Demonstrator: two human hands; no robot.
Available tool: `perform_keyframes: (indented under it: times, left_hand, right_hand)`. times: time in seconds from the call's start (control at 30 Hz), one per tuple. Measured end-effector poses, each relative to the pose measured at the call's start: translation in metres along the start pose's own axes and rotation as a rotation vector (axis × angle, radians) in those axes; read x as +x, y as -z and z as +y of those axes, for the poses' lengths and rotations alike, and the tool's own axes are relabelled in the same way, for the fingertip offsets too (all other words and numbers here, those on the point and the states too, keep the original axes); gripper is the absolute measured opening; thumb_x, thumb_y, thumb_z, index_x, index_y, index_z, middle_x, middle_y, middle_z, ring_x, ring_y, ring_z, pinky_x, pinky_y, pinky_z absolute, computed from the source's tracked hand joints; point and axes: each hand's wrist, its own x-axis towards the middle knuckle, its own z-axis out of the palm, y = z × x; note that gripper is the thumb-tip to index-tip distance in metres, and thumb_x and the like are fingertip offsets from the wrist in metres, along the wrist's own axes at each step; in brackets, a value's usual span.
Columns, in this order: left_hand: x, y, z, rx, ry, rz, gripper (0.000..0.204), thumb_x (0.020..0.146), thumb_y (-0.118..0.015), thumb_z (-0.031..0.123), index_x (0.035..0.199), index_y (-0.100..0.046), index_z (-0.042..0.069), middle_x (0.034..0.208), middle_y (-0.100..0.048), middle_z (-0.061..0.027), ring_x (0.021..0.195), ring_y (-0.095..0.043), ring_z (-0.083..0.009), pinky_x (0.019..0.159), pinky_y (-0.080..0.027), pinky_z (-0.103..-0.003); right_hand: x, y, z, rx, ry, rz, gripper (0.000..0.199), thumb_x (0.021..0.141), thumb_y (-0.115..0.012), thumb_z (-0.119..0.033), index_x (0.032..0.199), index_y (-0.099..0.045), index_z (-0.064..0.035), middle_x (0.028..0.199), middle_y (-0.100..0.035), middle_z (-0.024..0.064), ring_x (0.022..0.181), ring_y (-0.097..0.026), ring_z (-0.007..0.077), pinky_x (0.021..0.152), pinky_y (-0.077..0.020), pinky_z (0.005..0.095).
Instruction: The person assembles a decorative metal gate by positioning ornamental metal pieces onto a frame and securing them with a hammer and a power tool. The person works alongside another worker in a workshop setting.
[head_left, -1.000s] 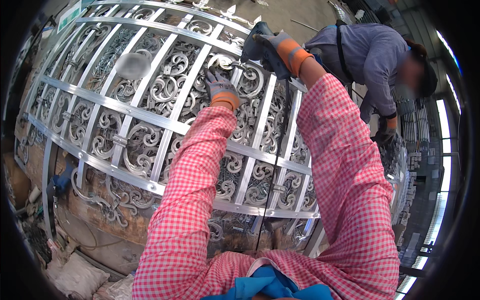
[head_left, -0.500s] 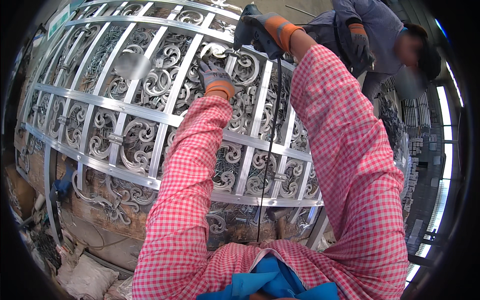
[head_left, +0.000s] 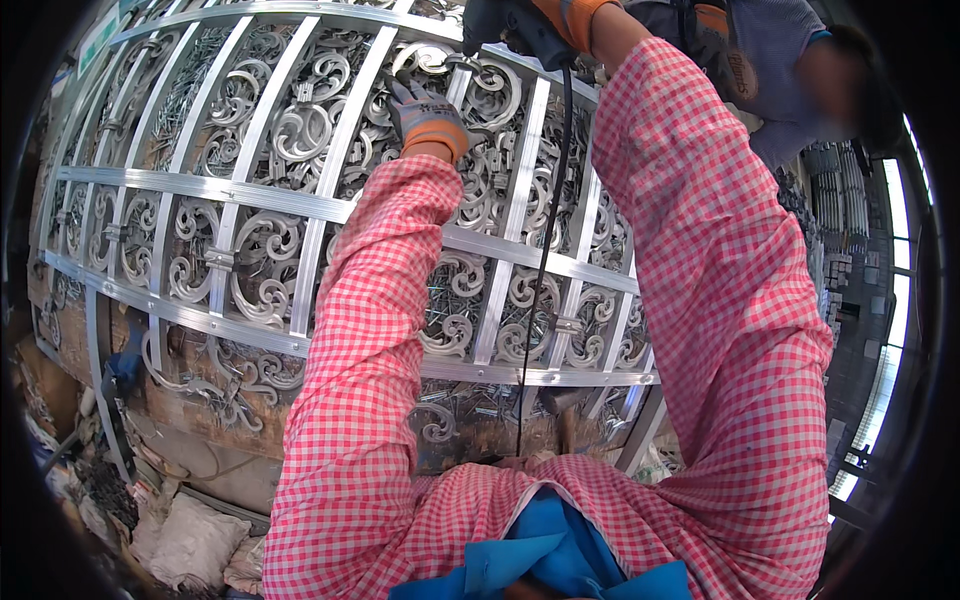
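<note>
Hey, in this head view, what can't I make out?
All in the head view:
- Right hand and black power tool: partly cut off by the top edge.
- Left hand: its palm is hidden by the back of its glove.
- Cable: lower end hidden behind the checked garment.
- Co-worker's head: blurred.
- Loose metal pieces: too small to identify.
</note>
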Motion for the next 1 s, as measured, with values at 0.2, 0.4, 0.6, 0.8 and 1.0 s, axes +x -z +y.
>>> perform_keyframes:
  times: [0.2,0.4,0.6,0.8,1.0]
  left_hand:
    - [0.004,-0.004,0.011,-0.011,-0.01,0.047,0.114,0.068,-0.048,0.088,0.148,-0.034,0.008,0.156,-0.018,-0.0236,0.143,-0.011,-0.0489,0.115,-0.016,-0.058]
    - [0.008,-0.01,0.002,0.001,0.013,0.009,0.118,0.066,-0.048,0.089,0.148,-0.033,0.005,0.156,-0.018,-0.0231,0.143,-0.011,-0.0491,0.115,-0.017,-0.057]
    - [0.006,-0.011,0.006,-0.031,0.015,0.064,0.117,0.068,-0.05,0.087,0.148,-0.032,0.004,0.156,-0.018,-0.0231,0.143,-0.011,-0.049,0.115,-0.017,-0.056]
    - [0.005,-0.011,0.003,-0.006,0.029,0.067,0.117,0.069,-0.051,0.085,0.148,-0.031,0.002,0.156,-0.018,-0.0234,0.143,-0.011,-0.0486,0.115,-0.018,-0.056]
    - [-0.004,-0.006,0.004,-0.011,-0.03,0.041,0.114,0.069,-0.053,0.084,0.149,-0.031,0.005,0.156,-0.018,-0.0235,0.143,-0.013,-0.048,0.115,-0.018,-0.056]
  right_hand:
    - [-0.012,0.006,0.002,0.05,-0.034,-0.006,0.019,0.086,-0.061,-0.022,0.078,-0.067,-0.0053,0.073,-0.065,0.0097,0.059,-0.062,0.022,0.051,-0.0472,0.0368]
    - [0.005,0.01,0.01,-0.381,0.221,-0.096,0.012,0.085,-0.063,-0.016,0.091,-0.067,-0.0068,0.08,-0.068,0.0101,0.065,-0.065,0.0222,0.056,-0.0508,0.037]
    - [-0.005,0.013,0.005,-0.861,0.423,-0.131,0.017,0.08,-0.066,-0.011,0.097,-0.068,-0.0088,0.083,-0.069,0.0103,0.07,-0.066,0.0195,0.061,-0.0521,0.0354]
    - [-0.008,0.008,0.003,-0.648,0.278,-0.139,0.014,0.081,-0.065,-0.01,0.094,-0.069,-0.0088,0.079,-0.069,0.0088,0.07,-0.067,0.0189,0.061,-0.0525,0.0354]
    - [-0.004,0.004,0.017,-0.507,0.241,-0.085,0.015,0.087,-0.057,-0.015,0.097,-0.066,-0.0092,0.087,-0.067,0.0119,0.077,-0.065,0.023,0.069,-0.0509,0.0354]
